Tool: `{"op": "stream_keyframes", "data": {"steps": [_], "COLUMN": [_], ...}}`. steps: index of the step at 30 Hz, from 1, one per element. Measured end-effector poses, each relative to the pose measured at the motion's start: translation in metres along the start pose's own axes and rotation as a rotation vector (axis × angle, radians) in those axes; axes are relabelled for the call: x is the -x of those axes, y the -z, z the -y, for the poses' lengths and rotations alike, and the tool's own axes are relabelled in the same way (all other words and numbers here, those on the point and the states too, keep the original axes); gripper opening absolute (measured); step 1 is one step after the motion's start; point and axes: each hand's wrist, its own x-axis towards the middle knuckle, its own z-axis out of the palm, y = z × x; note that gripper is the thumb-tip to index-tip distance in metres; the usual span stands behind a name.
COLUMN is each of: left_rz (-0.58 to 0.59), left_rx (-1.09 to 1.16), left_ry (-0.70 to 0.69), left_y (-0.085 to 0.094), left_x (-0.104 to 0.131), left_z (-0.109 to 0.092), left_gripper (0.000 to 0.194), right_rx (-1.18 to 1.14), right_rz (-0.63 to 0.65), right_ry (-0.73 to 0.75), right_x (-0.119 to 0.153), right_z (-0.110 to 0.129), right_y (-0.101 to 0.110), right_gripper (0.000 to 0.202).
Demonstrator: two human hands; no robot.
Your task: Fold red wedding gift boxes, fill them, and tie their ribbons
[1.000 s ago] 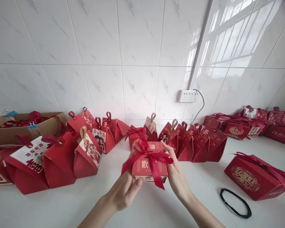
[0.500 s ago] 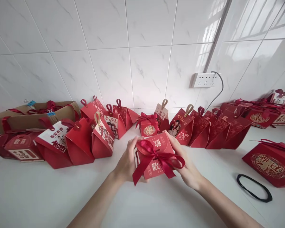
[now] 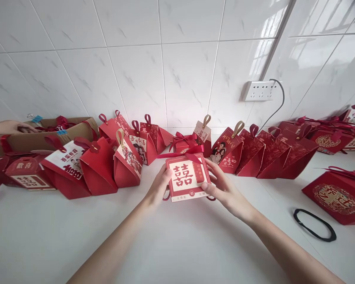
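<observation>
A red and cream gift box [image 3: 185, 178] is held between my two hands in the middle of the view, its cream face with a large red character turned toward me. My left hand [image 3: 159, 183] grips its left side, the thumb along the front edge. On the right side, my right hand [image 3: 225, 191] holds it with the thumb over the lower front corner. A dark red ribbon bow [image 3: 192, 153] lies across the top. Red cord loops show below both sides. Right behind stands a smaller red box with a bow [image 3: 182, 144].
Red gift boxes [image 3: 99, 165] with loops stand on the left, more red boxes [image 3: 254, 156] on the right. A cardboard carton [image 3: 77, 136] is at far left, another person's hand [image 3: 14, 127] over it. A black band [image 3: 315, 225] lies near a large red box [image 3: 335, 201].
My hands have tilted the gift box, so its cream front face shows instead of the bow-topped lid. Another person's hand has come in at the left, over the carton.
</observation>
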Motion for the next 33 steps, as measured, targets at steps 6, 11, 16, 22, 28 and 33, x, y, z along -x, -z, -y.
{"op": "stream_keyframes", "data": {"steps": [6,11,16,22,28,33], "left_rz": [0.089,0.132,0.107,0.085,0.082,0.023], "left_rx": [0.098,0.106,0.010,0.023,0.029,0.114], "left_ry": [-0.056,-0.141,-0.168,-0.180,-0.221,-0.269], "left_y": [-0.005,-0.003,-0.002,-0.005,-0.003,-0.005], "left_x": [0.000,0.000,0.001,0.003,0.002,0.003], "left_z": [-0.008,-0.005,-0.004,-0.008,-0.009,-0.012], "left_gripper": [0.070,0.076,0.078,0.077,0.075,0.075], "right_rx": [-0.396,-0.505,-0.583,-0.567,-0.584,-0.626], "right_rz": [-0.025,0.051,0.046,0.066,0.114,0.109], "right_ry": [-0.229,-0.216,-0.259,-0.244,-0.213,-0.337], "right_x": [-0.003,-0.004,-0.004,-0.004,-0.001,0.004], "right_z": [0.005,0.010,0.010,0.008,0.009,0.010], "right_y": [0.000,0.002,0.001,0.001,-0.003,-0.008], "right_gripper": [0.041,0.039,0.031,0.031,0.029,0.039]}}
